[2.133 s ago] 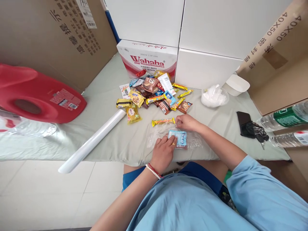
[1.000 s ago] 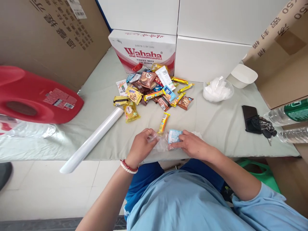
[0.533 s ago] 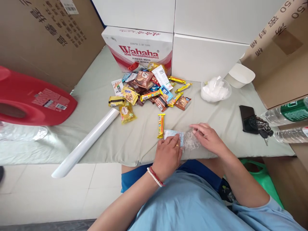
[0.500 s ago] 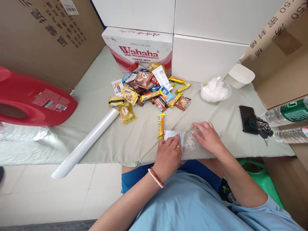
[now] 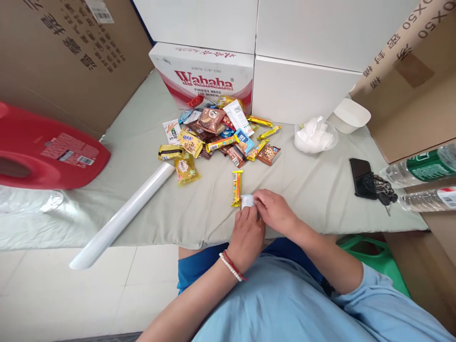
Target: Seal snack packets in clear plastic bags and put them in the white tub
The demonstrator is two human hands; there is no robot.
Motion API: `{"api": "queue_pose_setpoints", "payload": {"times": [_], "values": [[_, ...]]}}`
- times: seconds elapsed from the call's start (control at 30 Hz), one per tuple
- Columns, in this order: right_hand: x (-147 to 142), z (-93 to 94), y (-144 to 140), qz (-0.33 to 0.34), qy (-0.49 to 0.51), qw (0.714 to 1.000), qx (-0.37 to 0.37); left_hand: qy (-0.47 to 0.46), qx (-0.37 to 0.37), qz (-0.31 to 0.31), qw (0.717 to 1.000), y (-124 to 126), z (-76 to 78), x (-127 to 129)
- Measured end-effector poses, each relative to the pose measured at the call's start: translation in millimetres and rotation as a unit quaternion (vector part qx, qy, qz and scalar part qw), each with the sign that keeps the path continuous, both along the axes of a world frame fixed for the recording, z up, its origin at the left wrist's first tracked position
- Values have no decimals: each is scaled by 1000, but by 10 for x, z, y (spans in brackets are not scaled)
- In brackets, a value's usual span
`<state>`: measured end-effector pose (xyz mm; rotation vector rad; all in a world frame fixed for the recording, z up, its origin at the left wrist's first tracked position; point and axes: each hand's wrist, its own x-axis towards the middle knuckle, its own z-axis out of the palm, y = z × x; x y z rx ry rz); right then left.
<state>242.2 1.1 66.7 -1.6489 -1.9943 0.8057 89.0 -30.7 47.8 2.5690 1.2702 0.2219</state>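
Left hand (image 5: 247,232) and right hand (image 5: 272,211): both closed over a small blue-and-white snack packet (image 5: 247,201) at the near edge of the cloth-covered table (image 5: 320,190); the packet was mostly hidden, and any wrap around it could not be made out. Yellow snack bar (image 5: 236,188): lay flat, just beside the packet on its left. Snack pile (image 5: 217,135): loose wrapped items heaped before the Wahaha carton (image 5: 203,76). Clear bowl (image 5: 315,137): held crumpled white plastic, apparently bags. White tub (image 5: 347,115): stood behind the bowl, contents unseen. White roll (image 5: 123,216): lay aslant, overhanging the table edge.
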Motion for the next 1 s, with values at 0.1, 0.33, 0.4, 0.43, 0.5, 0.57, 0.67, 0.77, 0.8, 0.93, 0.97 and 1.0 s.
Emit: {"api": "queue_pose_setpoints", "payload": {"times": [0.1, 0.33, 0.4, 0.43, 0.5, 0.57, 0.67, 0.77, 0.8, 0.93, 0.97, 1.0], "values": [[-197, -89, 10, 52, -19, 998, 11, -115, -97, -9, 989, 53, 103, -312], [-300, -118, -279, 98, -159, 981, 58, -240, -232, 84, 939, 46, -24, -861], [-355, -139, -298, 78, -215, 972, 48, -263, -218, 132, 931, 51, -118, -824], [-378, -149, -294, 68, -232, 969, 45, -281, -203, 142, 927, 61, -151, -803], [-399, -155, -267, 53, -243, 967, 46, -303, -146, 153, 929, 93, -189, -796], [-368, -146, -239, 42, -243, 968, 44, -288, -62, 159, 942, 144, -225, -855], [-196, -124, -237, 8, -207, 977, 48, -228, 43, 156, 960, 256, -352, -1010], [188, -116, -284, -80, -57, 991, 90, -182, 105, 132, 969, 346, -530, -1083], [385, -114, -288, -132, 2, 986, 102, -168, 128, 129, 969, 356, -578, -1074], [1562, -62, -27, -377, 124, 900, 178, -98, 230, 143, 958, 317, -650, -934], [1923, -30, 128, -416, 127, 877, 206, -85, 249, 145, 954, 303, -643, -899], [2285, 13, 316, -458, 124, 848, 238, -76, 263, 143, 951, 293, -631, -873]]}}
